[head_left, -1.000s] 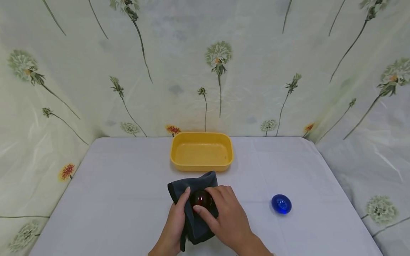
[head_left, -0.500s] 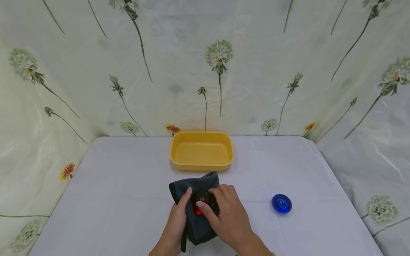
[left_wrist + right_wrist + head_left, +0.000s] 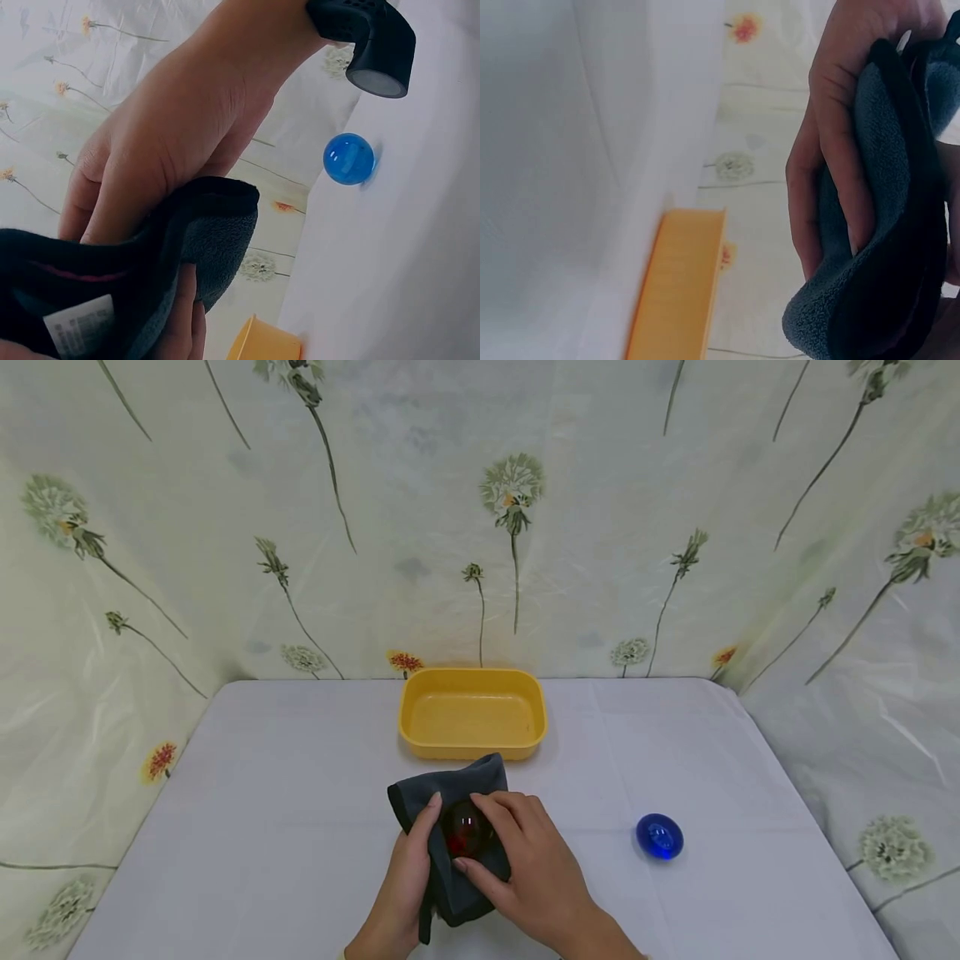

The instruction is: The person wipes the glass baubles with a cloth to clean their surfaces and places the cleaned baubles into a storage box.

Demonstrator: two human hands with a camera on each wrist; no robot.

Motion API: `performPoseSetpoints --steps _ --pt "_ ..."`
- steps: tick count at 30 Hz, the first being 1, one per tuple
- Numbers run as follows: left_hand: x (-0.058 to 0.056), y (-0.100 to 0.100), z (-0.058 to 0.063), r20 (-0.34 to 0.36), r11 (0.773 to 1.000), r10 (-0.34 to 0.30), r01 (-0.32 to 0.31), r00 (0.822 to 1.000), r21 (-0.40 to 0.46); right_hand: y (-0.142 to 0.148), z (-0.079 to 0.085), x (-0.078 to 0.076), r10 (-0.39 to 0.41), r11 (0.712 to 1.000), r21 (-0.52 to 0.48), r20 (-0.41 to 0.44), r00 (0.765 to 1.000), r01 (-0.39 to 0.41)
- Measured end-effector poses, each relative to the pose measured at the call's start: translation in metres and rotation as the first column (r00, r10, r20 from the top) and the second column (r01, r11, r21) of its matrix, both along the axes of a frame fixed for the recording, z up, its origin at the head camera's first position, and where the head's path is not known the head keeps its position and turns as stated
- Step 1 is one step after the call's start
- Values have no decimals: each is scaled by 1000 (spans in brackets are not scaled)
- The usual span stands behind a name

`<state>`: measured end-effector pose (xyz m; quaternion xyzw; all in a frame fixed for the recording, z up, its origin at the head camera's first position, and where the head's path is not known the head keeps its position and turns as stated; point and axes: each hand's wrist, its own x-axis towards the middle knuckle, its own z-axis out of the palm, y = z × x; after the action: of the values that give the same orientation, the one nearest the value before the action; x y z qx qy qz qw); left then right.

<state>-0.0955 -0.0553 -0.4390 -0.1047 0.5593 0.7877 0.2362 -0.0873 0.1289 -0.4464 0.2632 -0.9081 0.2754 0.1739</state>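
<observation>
A dark red glass ball (image 3: 464,828) lies against a dark blue-grey cloth (image 3: 459,783) near the front middle of the table. My left hand (image 3: 406,878) grips the cloth from the left, its thumb on top and its fingers behind, as the right wrist view shows on the cloth (image 3: 885,150). With thumb and fingertips, my right hand (image 3: 534,870) holds the ball from the right. In the left wrist view the cloth (image 3: 217,244) hides the ball, and a white label (image 3: 81,327) shows on it.
Behind the hands stands a yellow rectangular tray (image 3: 472,752). To the right a clear blue ball (image 3: 659,837) rests on the white-covered table (image 3: 300,827). A flower-printed sheet (image 3: 420,527) hangs along the back and sides.
The cloth, the ball and both hands shift slightly up and left. My right fingers and thumb shift on the ball, and its red patch looks different. The tray and blue ball stay put.
</observation>
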Motion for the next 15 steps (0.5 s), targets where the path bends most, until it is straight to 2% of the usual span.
performPoseSetpoints --steps 9,15 --pt "1 -1 0 -2 1000 -10 10 1000 11 0 0 0 8 1000 -9 -20 1000 -8" --pt "1 0 0 8 1000 -19 19 1000 15 -1 1 -2 -28 1000 -8 -6 1000 28"
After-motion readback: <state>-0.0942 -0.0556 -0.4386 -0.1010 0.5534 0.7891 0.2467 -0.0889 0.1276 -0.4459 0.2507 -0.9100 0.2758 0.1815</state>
